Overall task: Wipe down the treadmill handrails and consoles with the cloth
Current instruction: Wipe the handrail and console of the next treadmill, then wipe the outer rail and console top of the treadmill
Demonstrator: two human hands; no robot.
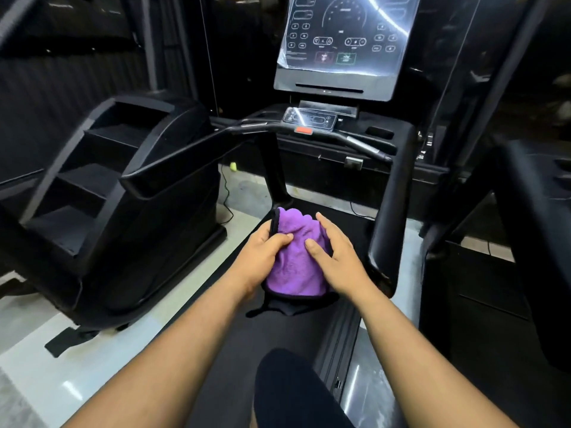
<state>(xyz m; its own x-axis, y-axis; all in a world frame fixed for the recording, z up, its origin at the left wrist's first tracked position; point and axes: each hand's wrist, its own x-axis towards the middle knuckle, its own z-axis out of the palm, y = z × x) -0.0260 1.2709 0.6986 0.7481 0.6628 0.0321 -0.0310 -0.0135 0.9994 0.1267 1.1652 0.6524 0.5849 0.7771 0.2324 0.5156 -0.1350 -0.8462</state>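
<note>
A purple cloth with a black edge is bunched between both hands, above the treadmill belt. My left hand grips its left side, thumb pressed on top. My right hand holds the right side, fingers curled over the fabric. Ahead stands the treadmill console, its screen under a shiny plastic film, with a small control panel and red stop key below. The left handrail and right handrail run back toward me, both black.
A black stair-climber machine stands close on the left. Another black machine stands to the right. A cable and a small yellow-green ball lie on the pale floor between the machines. My dark-clothed knee shows at the bottom.
</note>
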